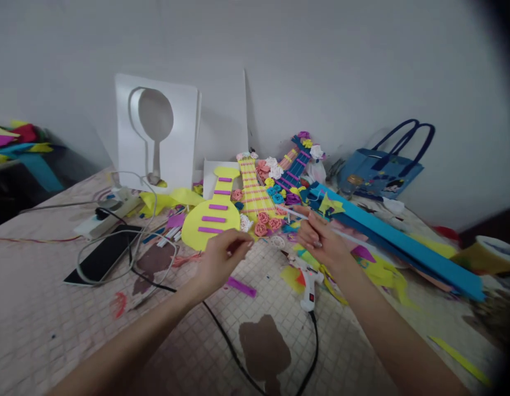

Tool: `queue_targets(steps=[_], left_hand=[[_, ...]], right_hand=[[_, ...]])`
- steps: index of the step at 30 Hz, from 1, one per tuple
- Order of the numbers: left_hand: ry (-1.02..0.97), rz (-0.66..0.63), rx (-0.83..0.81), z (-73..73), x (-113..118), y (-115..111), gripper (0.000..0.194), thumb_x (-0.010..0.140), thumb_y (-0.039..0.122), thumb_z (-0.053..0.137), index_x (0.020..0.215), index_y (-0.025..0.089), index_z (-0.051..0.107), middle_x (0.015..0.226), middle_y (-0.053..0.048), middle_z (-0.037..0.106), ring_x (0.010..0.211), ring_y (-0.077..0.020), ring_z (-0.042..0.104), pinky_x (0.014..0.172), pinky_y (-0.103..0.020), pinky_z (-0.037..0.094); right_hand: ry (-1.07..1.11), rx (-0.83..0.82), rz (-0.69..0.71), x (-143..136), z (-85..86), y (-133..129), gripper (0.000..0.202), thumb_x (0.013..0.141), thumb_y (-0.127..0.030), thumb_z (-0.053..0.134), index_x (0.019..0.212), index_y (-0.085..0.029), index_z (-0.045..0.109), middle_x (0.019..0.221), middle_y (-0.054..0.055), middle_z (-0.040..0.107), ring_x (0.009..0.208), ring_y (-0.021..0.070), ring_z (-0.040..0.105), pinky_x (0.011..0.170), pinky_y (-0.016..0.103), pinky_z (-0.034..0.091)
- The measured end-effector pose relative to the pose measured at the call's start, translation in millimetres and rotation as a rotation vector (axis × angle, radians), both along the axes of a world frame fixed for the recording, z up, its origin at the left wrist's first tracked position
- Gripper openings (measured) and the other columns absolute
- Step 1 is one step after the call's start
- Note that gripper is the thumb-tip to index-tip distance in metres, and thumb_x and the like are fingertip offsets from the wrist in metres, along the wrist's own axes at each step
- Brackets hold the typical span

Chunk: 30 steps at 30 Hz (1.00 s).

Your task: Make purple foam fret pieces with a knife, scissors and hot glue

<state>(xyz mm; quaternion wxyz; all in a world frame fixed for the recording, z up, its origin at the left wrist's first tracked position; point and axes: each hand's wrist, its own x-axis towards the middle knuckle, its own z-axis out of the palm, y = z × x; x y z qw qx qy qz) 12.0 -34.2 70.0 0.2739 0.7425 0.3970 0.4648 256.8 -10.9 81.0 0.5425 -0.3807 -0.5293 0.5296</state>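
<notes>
My right hand (318, 236) is closed round a thin white stick (293, 213), which slants across above the table. My left hand (224, 258) is curled, thumb and fingers pinched together; whatever they may hold is too small to make out. Just beyond it lies a yellow guitar-shaped cutout (192, 223) with purple strips across it. A purple strip (242, 286) rests on the table beside my left hand. Below my right hand is a white glue gun (310, 286) with a black cord. Between and behind the hands are crepe paper roses (262, 229) and a yellow strung panel (255, 190).
At left, a phone (106, 256) lies under loose cables near a power strip (102, 217). White boards (184, 137) with a spoon-shaped cut-out lean on the wall. Folded blue paper (403, 242), yellow scraps (382, 275) and a blue bag (378, 170) are at right.
</notes>
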Motion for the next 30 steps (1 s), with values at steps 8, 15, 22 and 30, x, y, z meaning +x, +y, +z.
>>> queue_targets(steps=[8,15,22,30], left_hand=[[-0.147,0.034,0.133,22.0,50,18,0.010,0.080,0.020,0.059,0.080,0.015,0.067,0.069,-0.002,0.065,0.058,-0.0094,0.055,0.055,-0.022,0.043],[-0.088,0.093,0.202,16.7,53,12,0.011,0.082,0.017,0.058,0.082,0.016,0.068,0.070,-0.002,0.065,0.061,-0.0103,0.056,0.059,-0.023,0.045],[0.068,0.089,0.302,17.6,48,9,0.014,0.083,0.014,0.052,0.082,0.015,0.066,0.075,-0.004,0.064,0.067,-0.0117,0.057,0.061,-0.023,0.044],[0.047,0.005,0.150,17.6,42,0,0.009,0.077,0.011,0.048,0.072,0.016,0.053,0.071,0.000,0.054,0.060,-0.0093,0.050,0.054,-0.021,0.039]], right_hand=[[0.073,0.028,-0.011,-39,-4.5,-34,0.033,0.086,-0.036,0.054,0.116,-0.024,0.061,0.044,-0.008,0.037,0.038,0.0095,0.031,0.039,0.024,0.022],[-0.090,0.092,-0.135,-44,-13.1,-44,0.040,0.085,-0.040,0.053,0.121,-0.025,0.059,0.044,-0.007,0.039,0.039,0.0109,0.033,0.038,0.024,0.022],[-0.332,0.151,-0.172,-49,-10.5,-57,0.039,0.088,-0.040,0.049,0.124,-0.031,0.057,0.048,-0.005,0.046,0.041,0.0117,0.039,0.040,0.025,0.030],[-0.066,-0.002,-0.068,-49,-13.5,-70,0.034,0.088,-0.038,0.050,0.118,-0.028,0.062,0.043,-0.006,0.040,0.037,0.0102,0.032,0.037,0.024,0.021]])
